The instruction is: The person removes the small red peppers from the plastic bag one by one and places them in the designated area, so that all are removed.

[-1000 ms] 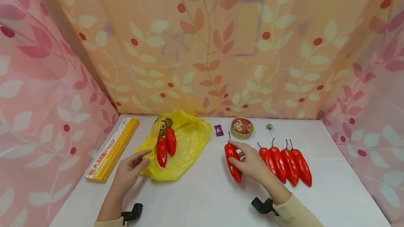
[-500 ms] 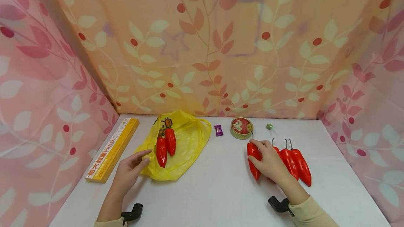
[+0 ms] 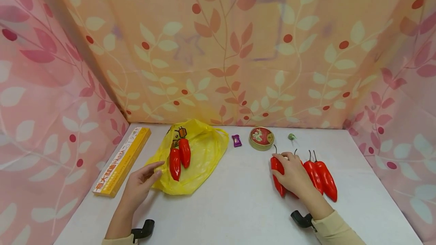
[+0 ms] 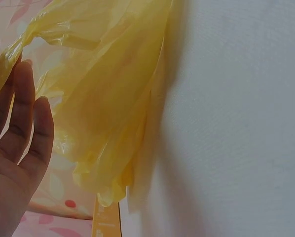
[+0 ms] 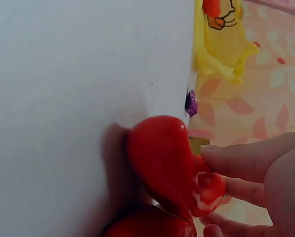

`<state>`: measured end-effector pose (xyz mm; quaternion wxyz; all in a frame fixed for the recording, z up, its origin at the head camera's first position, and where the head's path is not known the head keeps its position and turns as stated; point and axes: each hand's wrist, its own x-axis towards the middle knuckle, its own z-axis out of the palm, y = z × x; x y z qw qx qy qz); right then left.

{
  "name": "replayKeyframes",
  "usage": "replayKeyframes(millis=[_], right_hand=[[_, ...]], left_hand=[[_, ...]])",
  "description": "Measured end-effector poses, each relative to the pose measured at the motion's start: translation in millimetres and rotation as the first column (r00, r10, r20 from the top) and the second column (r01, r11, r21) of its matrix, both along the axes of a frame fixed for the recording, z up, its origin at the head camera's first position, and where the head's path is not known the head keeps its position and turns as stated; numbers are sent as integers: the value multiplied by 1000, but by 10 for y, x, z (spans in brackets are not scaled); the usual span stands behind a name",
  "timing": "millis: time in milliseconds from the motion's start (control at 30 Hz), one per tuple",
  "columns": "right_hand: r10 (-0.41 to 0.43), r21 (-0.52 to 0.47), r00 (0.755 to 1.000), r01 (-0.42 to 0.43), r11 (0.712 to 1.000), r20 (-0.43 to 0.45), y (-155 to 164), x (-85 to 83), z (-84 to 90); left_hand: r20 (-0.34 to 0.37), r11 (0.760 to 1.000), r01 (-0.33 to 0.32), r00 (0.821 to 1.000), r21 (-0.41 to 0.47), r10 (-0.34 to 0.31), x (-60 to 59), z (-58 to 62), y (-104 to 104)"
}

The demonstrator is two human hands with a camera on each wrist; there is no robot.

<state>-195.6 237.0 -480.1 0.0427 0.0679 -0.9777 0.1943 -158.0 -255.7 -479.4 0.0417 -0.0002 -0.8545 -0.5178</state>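
Note:
My right hand grips a red pepper lying on the white table, set at the left end of a row of red peppers. In the right wrist view my fingers pinch this pepper, and another pepper lies right against it. My left hand rests with straight fingers on the near-left edge of a yellow plastic bag. Two red peppers lie on the bag. The left wrist view shows my left hand beside the crumpled bag.
A yellow pasta box lies along the table's left edge. At the back stand a round tin, a purple sweet and a green sweet. Patterned cloth walls close in three sides.
My right hand has carried the red pepper from the table's middle rightward and set it against the row of peppers. The left hand has stayed on the bag's edge.

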Motion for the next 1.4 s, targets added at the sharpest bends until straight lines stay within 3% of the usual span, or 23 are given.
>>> replayKeyframes(millis=[267,533,733,1033,1233,1400], right_hand=[[31,37,1000,-31,999,-5,52,-37,2],[20,5,999,-20,1000,-45,20,-46,221],[40,-76,997,-45,996,-65,-82,-85,369],[123,-202,983,-148,968,-135,-391,-239,436],[200,-279,972,-228,933,-126,-646,-304,462],[215,-318,970,-240,917,-112,-866,-339,513]], left_hand=[[-2,1000,1,1000,8,-1,1,-7,-7],[4,1000,5,1000,10,-5,10,2,-13],[-3,1000,8,1000,26,-8,27,1,-6],[-11,1000,3,1000,25,-3,-10,-12,-4],[-4,1000,-9,1000,10,9,-8,-13,-30],[1,999,4,1000,53,-4,9,11,-3]])
